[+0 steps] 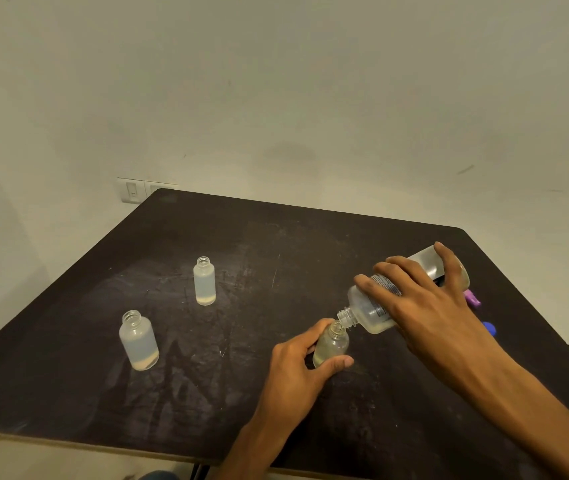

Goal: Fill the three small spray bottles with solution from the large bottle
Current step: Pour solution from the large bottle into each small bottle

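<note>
— Which step are you at now?

— I am pouring. Nearest to me, my left hand (305,358) is curled around a small clear bottle (331,345) that stands on the dark table (311,244); thumb on the near side, fingers on the far side. Just behind it my right hand (425,299) grips the large bottle (373,310), tilted down, its neck touching the small mouth.

— And the other two?

— To the left, well apart, stands a frosted bottle (138,341), and farther away a slimmer frosted bottle (204,281). Both are open, with only a little liquid at the bottom.

— What does the next move need?

— I think a steady tilt, mouths kept aligned so nothing spills, then lifting the big bottle when the level is high enough.
</note>
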